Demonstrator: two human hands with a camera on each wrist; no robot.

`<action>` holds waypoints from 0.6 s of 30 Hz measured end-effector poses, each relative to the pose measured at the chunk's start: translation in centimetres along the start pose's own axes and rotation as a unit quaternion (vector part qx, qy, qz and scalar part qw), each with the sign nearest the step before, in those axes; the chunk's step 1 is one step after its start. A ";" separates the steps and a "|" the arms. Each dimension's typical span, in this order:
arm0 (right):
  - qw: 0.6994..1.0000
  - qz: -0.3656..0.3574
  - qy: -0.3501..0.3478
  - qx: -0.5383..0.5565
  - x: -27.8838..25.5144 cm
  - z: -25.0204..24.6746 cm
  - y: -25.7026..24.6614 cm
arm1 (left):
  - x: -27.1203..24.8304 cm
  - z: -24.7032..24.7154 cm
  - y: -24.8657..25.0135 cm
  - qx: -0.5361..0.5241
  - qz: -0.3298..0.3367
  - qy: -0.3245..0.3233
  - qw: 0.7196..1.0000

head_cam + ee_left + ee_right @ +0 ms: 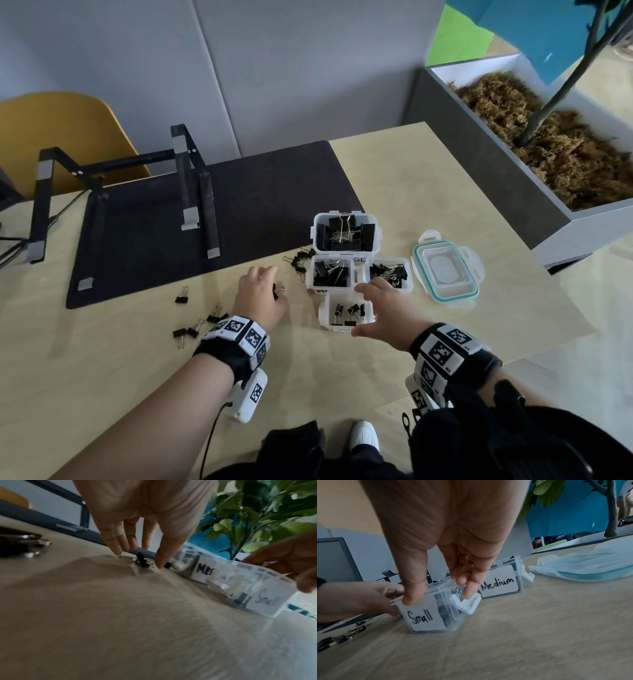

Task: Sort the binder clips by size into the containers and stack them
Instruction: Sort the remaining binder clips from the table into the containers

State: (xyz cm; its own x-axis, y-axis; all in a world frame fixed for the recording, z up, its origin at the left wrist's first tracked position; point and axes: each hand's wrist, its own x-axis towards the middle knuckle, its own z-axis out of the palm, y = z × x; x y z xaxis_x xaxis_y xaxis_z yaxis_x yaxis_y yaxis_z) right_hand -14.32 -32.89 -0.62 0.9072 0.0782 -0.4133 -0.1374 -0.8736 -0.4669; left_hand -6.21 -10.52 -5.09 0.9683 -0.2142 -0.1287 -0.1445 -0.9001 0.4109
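Right hand (447, 555) reached down over the clear plastic tub labelled "Small" (426, 616), thumb on the near wall, fingers on its white side latch, grasping it on the pale wood-grain counter (428, 205). Left hand (262, 294) arched beside it, fingertips lowered around a small black binder clip (141, 561) on the counter; grip on it could not be told. Loose clips (195, 322) lay left of that wrist. "Medium" tub (500, 583) stood just behind.
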 end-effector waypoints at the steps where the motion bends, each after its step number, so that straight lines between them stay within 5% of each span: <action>1: 1.000 0.000 -0.001 0.000 0.0 0.0 0.0 | 0.1 0.1 -0.3 0.003 -0.024 -0.006 1.000; 18: 1.000 -0.007 -0.002 0.000 -0.2 -0.3 -0.1 | 0.0 -0.2 -0.4 -0.012 0.014 -0.011 1.000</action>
State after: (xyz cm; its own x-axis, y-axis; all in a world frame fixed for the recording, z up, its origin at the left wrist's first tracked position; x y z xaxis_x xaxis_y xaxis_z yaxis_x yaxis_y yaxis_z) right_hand -14.33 -32.95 -0.29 0.9077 0.0917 -0.4094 -0.1252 -0.8722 -0.4728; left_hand -6.09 -10.10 -5.06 0.9593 -0.2475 -0.1359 -0.1666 -0.8847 0.4354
